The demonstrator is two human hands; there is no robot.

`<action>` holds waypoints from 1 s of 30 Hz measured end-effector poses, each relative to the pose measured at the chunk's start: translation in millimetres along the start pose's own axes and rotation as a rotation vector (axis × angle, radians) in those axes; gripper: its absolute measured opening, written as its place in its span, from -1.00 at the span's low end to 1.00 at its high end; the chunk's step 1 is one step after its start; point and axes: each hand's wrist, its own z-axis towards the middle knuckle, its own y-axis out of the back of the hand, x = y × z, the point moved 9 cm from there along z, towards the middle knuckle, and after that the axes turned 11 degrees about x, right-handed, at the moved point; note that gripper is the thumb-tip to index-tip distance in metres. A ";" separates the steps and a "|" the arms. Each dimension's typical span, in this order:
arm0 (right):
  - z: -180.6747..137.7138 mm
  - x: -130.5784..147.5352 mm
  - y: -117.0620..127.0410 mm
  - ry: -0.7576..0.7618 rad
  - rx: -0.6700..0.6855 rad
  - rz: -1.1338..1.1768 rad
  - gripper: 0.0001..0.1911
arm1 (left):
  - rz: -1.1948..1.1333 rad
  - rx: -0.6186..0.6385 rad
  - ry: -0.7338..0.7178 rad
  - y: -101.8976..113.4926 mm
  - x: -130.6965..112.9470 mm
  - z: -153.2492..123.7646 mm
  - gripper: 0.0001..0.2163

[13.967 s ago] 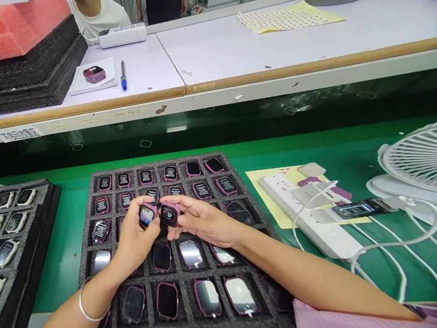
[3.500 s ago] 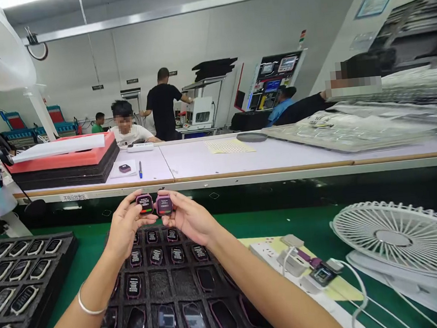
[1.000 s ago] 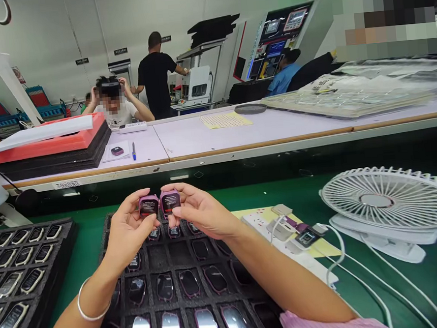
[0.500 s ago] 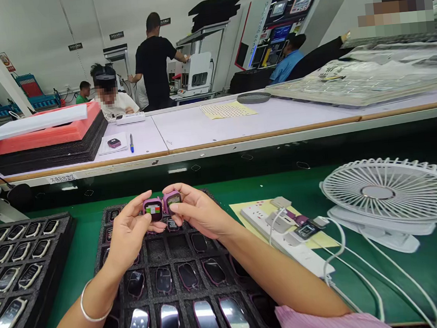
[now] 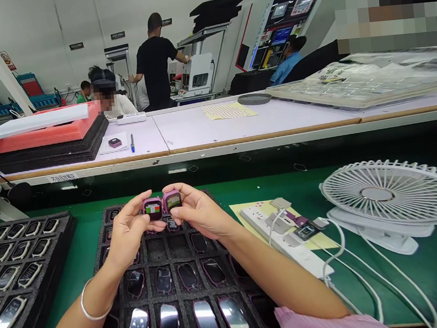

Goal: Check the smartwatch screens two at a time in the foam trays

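In the head view, the person's left hand (image 5: 127, 238) pinches a purple-framed square watch (image 5: 153, 209) between thumb and curled fingers, its lit screen showing a red and green display. The right hand (image 5: 198, 211) holds a second purple-framed watch (image 5: 173, 200) the same way, with its fingers (image 5: 185, 192) together and clamped around the watch's edges. The two watches stand just beside each other, tilted up toward the camera, above a black foam tray (image 5: 146, 299) whose rows of cells hold more watches (image 5: 164, 279). A second foam tray (image 5: 59, 239) of watches lies to the left. To the right are a white power strip (image 5: 282, 235) with chargers on it and a white desk fan (image 5: 377, 193). A metal bangle (image 5: 90, 304) circles the left wrist. Beyond, across a white table (image 5: 238, 124), a seated co-worker (image 5: 110, 89) faces the table, and another person (image 5: 155, 57) stands at a white machine (image 5: 194, 71).
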 end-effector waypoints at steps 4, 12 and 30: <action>-0.9 1.4 -1.2 0.001 -0.002 0.000 -0.59 | 0.011 0.002 0.004 -0.4 -0.4 -0.9 -0.59; 10.1 12.4 0.2 0.014 0.018 0.043 -0.70 | 0.021 0.010 -0.011 -0.1 -10.2 13.6 -0.58; 105.2 153.1 1.0 0.330 0.161 -0.169 -0.61 | 0.182 0.083 -0.468 -9.0 -137.4 117.6 -0.39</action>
